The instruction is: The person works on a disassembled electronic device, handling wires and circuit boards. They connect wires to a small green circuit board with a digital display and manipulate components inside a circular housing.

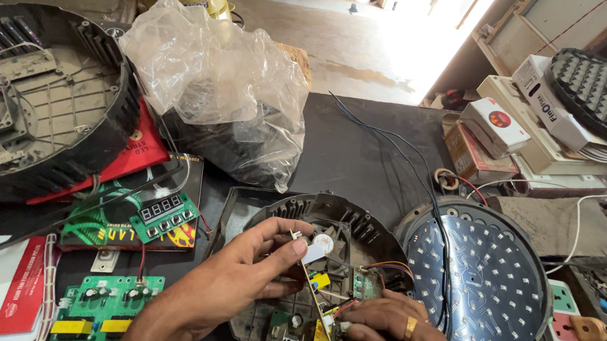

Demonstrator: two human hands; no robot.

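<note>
My left hand (239,276) pinches a thin pale wire (313,292) between thumb and forefinger, fingers closed tight on its upper end above the round black housing (329,215). My right hand (395,330), ring on one finger, is curled at the housing's near rim, fingertips closed on the wire's lower end beside the small circuit board (300,327) inside.

I judge the wire light, springy and easy to kink, so it wants holding near its ends as now. The board looks brittle at its solder joints; I would grip it only by its edges. The housing seems stiff finned metal, heavy enough to stay put on the surface.

The housing holds the board, a yellow component and loose coloured leads. Right of the housing lies a round LED plate (484,283). Behind the housing, a crumpled plastic bag (217,79) covers something dark; I cannot tell what.
</note>
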